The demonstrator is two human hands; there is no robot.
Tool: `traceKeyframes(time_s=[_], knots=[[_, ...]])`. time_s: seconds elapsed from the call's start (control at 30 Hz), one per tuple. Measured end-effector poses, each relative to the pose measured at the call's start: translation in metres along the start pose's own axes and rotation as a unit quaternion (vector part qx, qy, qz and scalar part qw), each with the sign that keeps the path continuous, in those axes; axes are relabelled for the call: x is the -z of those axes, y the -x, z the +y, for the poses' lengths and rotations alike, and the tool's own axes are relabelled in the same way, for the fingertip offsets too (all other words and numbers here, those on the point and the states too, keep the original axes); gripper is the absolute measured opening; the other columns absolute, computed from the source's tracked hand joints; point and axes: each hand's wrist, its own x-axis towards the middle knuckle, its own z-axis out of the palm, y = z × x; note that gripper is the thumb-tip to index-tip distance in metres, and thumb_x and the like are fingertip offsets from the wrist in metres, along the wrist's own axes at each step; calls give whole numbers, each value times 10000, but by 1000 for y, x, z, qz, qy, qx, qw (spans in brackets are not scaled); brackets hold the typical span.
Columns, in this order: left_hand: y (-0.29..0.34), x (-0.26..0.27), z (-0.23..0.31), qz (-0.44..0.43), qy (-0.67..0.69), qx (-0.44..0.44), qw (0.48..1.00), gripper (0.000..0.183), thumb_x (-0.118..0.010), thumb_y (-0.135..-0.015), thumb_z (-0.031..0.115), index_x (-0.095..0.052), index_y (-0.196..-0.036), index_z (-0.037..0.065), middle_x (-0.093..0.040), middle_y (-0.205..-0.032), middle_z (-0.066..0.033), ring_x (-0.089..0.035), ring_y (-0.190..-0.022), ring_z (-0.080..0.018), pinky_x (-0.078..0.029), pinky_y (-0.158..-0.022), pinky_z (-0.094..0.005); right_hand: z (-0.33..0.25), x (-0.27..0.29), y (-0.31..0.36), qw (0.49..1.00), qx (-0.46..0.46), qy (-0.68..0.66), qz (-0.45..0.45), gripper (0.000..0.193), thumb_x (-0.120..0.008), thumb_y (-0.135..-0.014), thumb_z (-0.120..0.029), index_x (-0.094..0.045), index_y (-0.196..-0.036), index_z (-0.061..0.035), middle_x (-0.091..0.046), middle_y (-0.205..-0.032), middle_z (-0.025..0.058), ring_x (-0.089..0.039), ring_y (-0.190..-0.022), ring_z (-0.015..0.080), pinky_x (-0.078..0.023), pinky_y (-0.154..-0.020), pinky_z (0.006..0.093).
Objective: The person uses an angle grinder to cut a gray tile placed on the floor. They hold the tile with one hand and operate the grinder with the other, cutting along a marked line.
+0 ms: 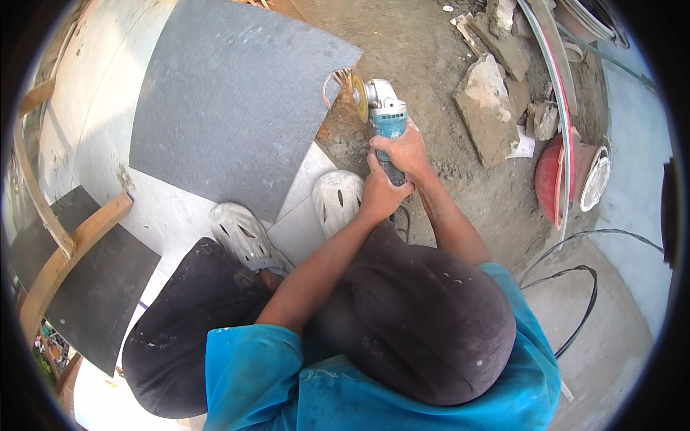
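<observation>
An angle grinder point(389, 128) with a teal body and silver head is held by both hands. My right hand point(408, 152) wraps round its body close to the head. Lower down, my left hand point(382, 188) is closed on the dark rear end of the grinder. The yellowish disc point(360, 96) stands on edge beside the right side of a large dark grey tile point(230, 108). A curved notch with a jagged rim is cut into that edge, near the tile's upper right corner. Whether disc and tile touch, I cannot tell.
My shoes point(243, 231) are by the tile's near edge. Broken slabs point(483, 108) and a red bowl-shaped container point(550, 179) lie right, beside a long metal strip point(557, 79). Black cable point(591, 302) loops lower right. Left are a wooden frame point(79, 248) and another dark tile point(108, 287).
</observation>
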Motion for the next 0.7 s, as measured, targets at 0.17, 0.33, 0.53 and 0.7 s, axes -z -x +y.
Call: traceKeyframes(time_s=[0.17,0.33,0.53,0.7], knots=[[0,7,7,-39,20,33,999,1199,-836,-737,353,-45,-1478,-159,-543,-1260,-405,-599,-1166,-474,-487,-971,-461,-7,2,3,1000,-13,13,2,660,-788,-622,-268,-596,-1160,62,-707,-1018,199,-697,-927,284,-542,-830,372],[0,7,8,-38,10,26,999,1198,-830,-747,359,-38,-1481,-160,-540,-1266,-408,-597,-1171,-474,-484,-979,-459,0,0,-1,1000,1,8,-2,659,-784,-623,-266,-594,-1161,64,-708,-1017,198,-697,-925,281,-543,-827,373],[0,10,10,-38,12,32,999,1199,-823,-755,379,-36,-1485,-156,-541,-1268,-406,-598,-1173,-471,-481,-984,-460,-4,-1,1,1000,0,4,-4,648,-780,-628,-259,-596,-1164,55,-711,-1017,188,-699,-922,270,-544,-827,372],[0,8,9,-39,14,33,999,1193,-817,-760,388,-38,-1485,-151,-550,-1257,-402,-603,-1165,-470,-484,-978,-461,-7,0,2,1000,-2,9,-3,647,-777,-628,-259,-598,-1171,44,-713,-1017,179,-700,-918,267,-543,-830,371]])
